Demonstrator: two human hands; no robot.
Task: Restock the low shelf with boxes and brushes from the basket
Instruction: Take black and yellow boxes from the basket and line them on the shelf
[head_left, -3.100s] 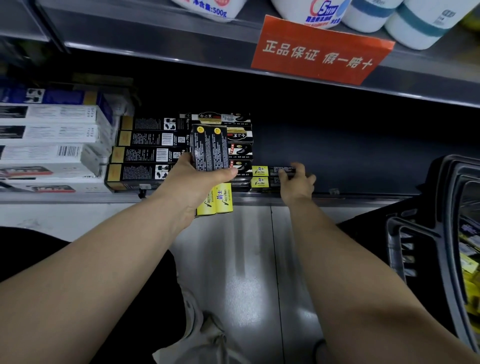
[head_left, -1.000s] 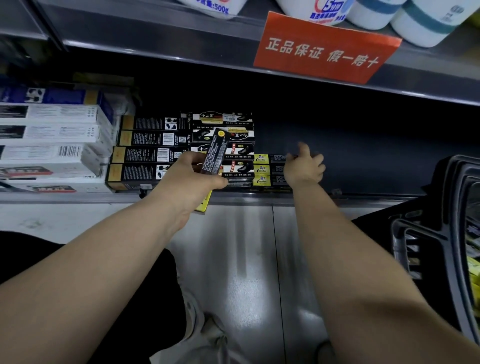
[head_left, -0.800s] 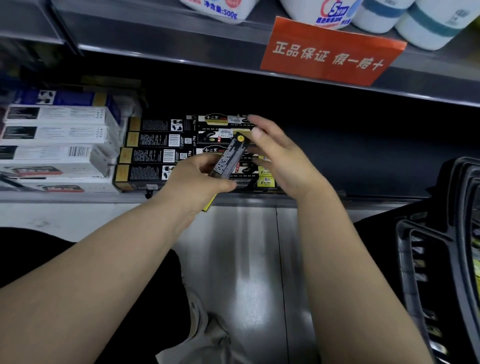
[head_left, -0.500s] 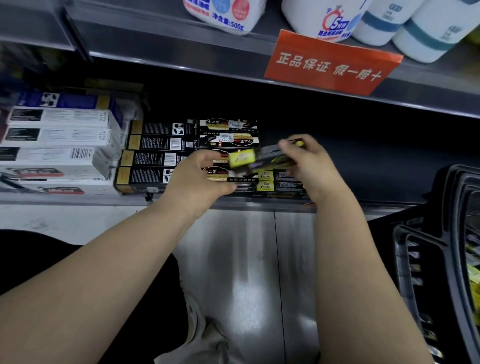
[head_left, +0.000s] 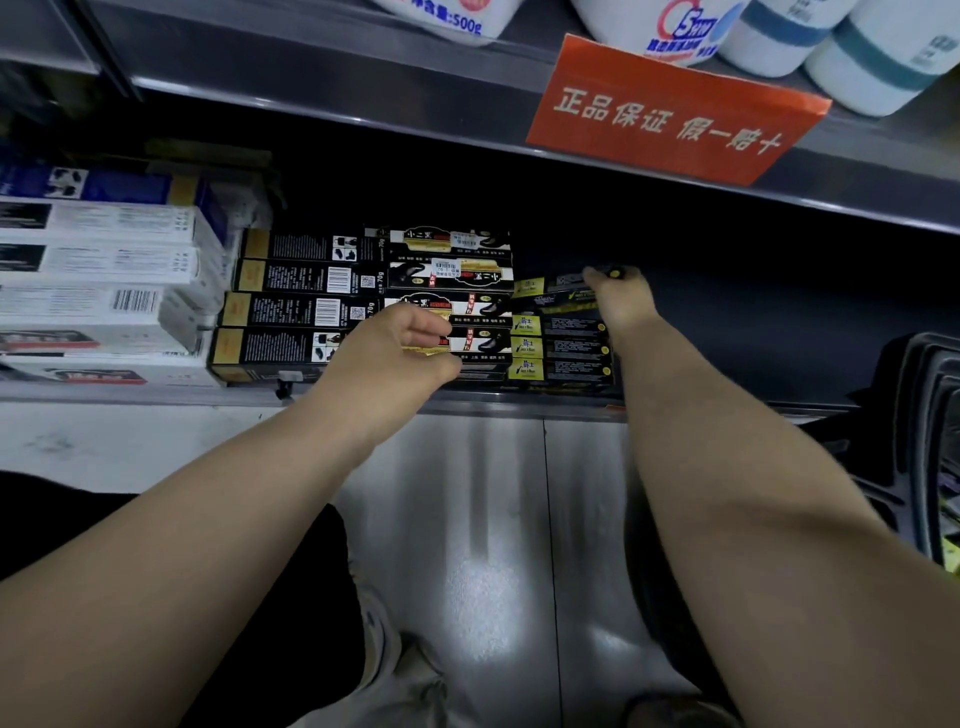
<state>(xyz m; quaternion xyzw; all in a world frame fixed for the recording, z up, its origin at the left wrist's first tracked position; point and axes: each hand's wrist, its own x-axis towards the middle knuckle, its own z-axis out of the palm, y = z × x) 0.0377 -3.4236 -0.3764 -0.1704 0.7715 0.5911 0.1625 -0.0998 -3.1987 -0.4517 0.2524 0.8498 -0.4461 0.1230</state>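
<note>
Small box (head_left: 557, 297), black with a yellow end, sits pinched at its right end under the fingers (head_left: 601, 279) of the right hand (head_left: 621, 306), which curl over its top edge and clamp it. It lies tilted on top of the stack of small boxes (head_left: 563, 349) of the same kind, at the right of the low shelf (head_left: 519, 408), not yet flat by the look of it.

I'd judge it light, stiff card with a glossy skin: easy to lift with two fingers, a bit slippery, and likely to dent if squeezed at the middle. The short ends or the long edges look like the places to hold it, as this hand does, so it can be squared against the pile beneath.

The right wrist is bent down and the forearm reaches straight in under the upper shelf. The left hand (head_left: 397, 349) hangs in front of the long black boxes (head_left: 332, 312), fingers loosely curled toward the thumb; I can see nothing in it.

Further left stand white boxes (head_left: 98, 260) piled flat. A red sign (head_left: 675, 114) hangs from the shelf above, with white tubs (head_left: 779, 36) on it. At the far right edge the dark rim of the basket (head_left: 922, 415) shows, with something yellow inside.
</note>
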